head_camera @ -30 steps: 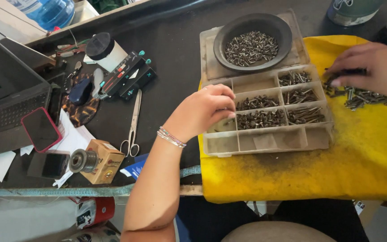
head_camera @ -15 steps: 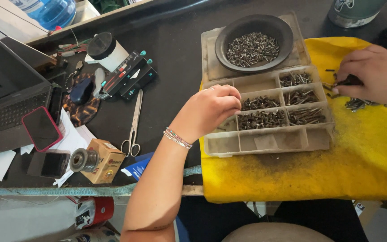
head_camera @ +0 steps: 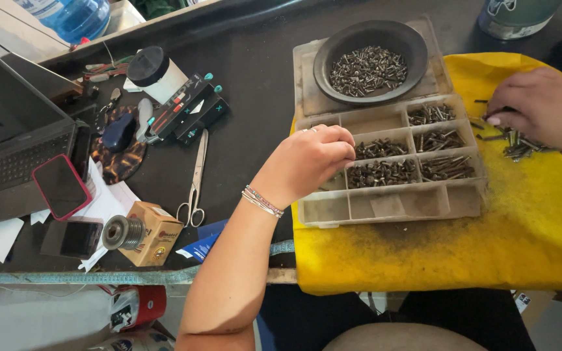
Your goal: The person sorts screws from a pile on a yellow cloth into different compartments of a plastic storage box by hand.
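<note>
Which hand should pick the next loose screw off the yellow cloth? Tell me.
Right hand, probably: its fingers already rest on the loose dark metal screws on the yellow cloth. The left hand hovers over the compartmented plastic tray, away from that pile.

Bright yellow cloth (head_camera: 489, 247) (smudged dark with grime) under a beige compartment tray (head_camera: 385, 205); black bowl (head_camera: 333, 58) of silvery screws (head_camera: 367, 68); dark bench (head_camera: 255, 149); red-cased phone (head_camera: 61, 186); tortoiseshell-patterned pad (head_camera: 115, 159).

Tan carton (head_camera: 153, 233) front left; dark laptop screen (head_camera: 4, 107) far left.
</note>
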